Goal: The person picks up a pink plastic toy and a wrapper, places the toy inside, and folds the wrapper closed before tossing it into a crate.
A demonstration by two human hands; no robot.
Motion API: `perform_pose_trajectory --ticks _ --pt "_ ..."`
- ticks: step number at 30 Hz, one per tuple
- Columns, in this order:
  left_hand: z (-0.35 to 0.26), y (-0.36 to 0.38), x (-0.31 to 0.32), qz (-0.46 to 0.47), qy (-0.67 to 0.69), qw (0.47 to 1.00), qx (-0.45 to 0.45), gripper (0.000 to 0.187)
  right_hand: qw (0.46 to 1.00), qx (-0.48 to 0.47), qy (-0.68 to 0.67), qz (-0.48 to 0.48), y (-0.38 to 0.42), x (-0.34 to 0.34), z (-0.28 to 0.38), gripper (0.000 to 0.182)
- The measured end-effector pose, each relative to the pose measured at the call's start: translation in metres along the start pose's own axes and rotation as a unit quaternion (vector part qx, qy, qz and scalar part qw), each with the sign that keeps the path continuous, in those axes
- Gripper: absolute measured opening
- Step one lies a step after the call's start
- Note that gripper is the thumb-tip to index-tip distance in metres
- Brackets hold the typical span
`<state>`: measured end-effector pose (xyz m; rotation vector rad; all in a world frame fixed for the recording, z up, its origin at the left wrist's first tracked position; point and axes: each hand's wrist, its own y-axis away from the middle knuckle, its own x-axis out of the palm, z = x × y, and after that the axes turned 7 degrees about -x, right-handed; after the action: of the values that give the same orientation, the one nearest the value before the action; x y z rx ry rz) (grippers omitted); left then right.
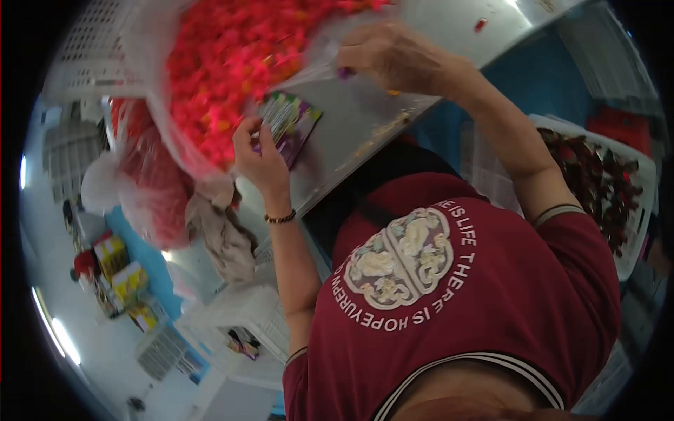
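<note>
My left hand, with a dark beaded bracelet at the wrist, has its fingers curled at the near left edge of a purple and green printed packet. The packet lies over the metal table beside a heap of small bright red-pink pieces, some with orange-yellow spots, in a clear plastic bag. Up and to the right, my right hand is blurred, its fingers drawn together over the table near the bag's edge. A bit of purple shows at its fingertips; I cannot tell what it is.
The metal table has crumbs along its near edge and a small red piece farther off. A white crate of dark red wrapped pieces stands at right. Left are a tied bag of red pieces, a beige cloth and white crates.
</note>
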<state>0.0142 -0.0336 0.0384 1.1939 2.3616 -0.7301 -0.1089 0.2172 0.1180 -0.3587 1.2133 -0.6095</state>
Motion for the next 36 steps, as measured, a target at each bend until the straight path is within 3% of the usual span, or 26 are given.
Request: perform_pose_trajectory --ticks 3,4,5,6,8,9,10,11,13,15,16,20,23,26,28,30,32,34,35,36 --pt "0.050 -0.004 0.015 0.053 -0.130 0.980 0.138 0.022 0.981 0.067 -0.160 -0.084 0.014 -0.030 0.025 0.013" --pt "0.066 -0.003 0.021 0.091 -0.164 0.969 0.164 0.023 0.992 0.123 -0.022 -0.023 0.021 -0.027 0.018 0.013" --pt "0.015 0.004 0.019 0.121 -0.205 0.961 0.142 0.028 0.977 0.177 0.111 0.047 0.036 -0.027 0.011 0.013" --pt "0.018 0.004 0.022 0.134 -0.230 0.950 0.165 0.029 0.963 0.225 0.140 0.047 0.053 -0.039 0.017 0.013" --pt "0.022 0.002 0.028 0.126 -0.254 0.941 0.187 0.032 0.964 0.207 -0.145 -0.082 0.077 -0.059 0.030 0.013" --pt "0.022 0.003 0.027 0.116 -0.258 0.941 0.186 0.032 0.962 0.224 -0.130 -0.087 0.103 -0.067 0.027 0.013" --pt "0.023 0.004 0.025 0.127 -0.251 0.939 0.197 0.032 0.964 0.242 0.106 -0.034 0.139 -0.074 0.018 0.013" --pt "0.022 0.004 0.024 0.116 -0.255 0.936 0.212 0.032 0.911 0.243 0.332 0.026 0.161 -0.080 0.017 0.013" --pt "0.021 0.004 0.029 0.095 -0.258 0.935 0.222 0.031 0.923 0.363 0.093 -0.090 0.168 -0.129 0.071 0.009" --pt "0.023 0.002 0.024 0.109 -0.295 0.925 0.213 0.035 0.863 0.477 0.014 -0.169 0.200 -0.165 0.097 0.024" --pt "0.022 0.003 0.023 0.113 -0.294 0.925 0.215 0.035 0.860 0.481 0.015 -0.169 0.215 -0.163 0.098 0.024" --pt "0.020 0.003 0.022 0.120 -0.282 0.928 0.210 0.034 0.697 0.645 0.308 -0.060 0.358 -0.219 0.142 0.023" --pt "0.024 0.002 0.020 0.131 -0.278 0.928 0.210 0.033 0.499 0.713 0.492 0.030 0.450 -0.238 0.200 0.024" --pt "0.030 0.000 0.022 0.117 -0.285 0.923 0.229 0.033 0.265 0.715 0.636 0.119 0.496 -0.231 0.239 0.024" --pt "0.031 0.002 0.021 0.110 -0.293 0.920 0.236 0.032 0.268 0.716 0.631 0.135 0.551 -0.189 0.259 0.028" --pt "0.026 0.003 0.021 0.119 -0.273 0.930 0.215 0.030 0.264 0.823 0.483 0.139 0.551 -0.148 0.268 0.031" --pt "0.026 0.001 0.022 0.126 -0.267 0.930 0.219 0.029 0.275 0.865 0.418 0.042 0.563 -0.114 0.273 0.034" --pt "0.027 -0.003 0.020 0.126 -0.238 0.929 0.253 0.026 0.240 0.900 0.364 0.010 0.531 -0.112 0.271 0.034" --pt "0.021 -0.003 0.020 0.127 -0.244 0.931 0.240 0.025 0.268 0.889 0.371 -0.005 0.551 -0.112 0.274 0.034" --pt "0.013 -0.001 0.021 0.122 -0.251 0.934 0.224 0.023 0.271 0.901 0.331 0.068 0.544 -0.124 0.268 0.034"
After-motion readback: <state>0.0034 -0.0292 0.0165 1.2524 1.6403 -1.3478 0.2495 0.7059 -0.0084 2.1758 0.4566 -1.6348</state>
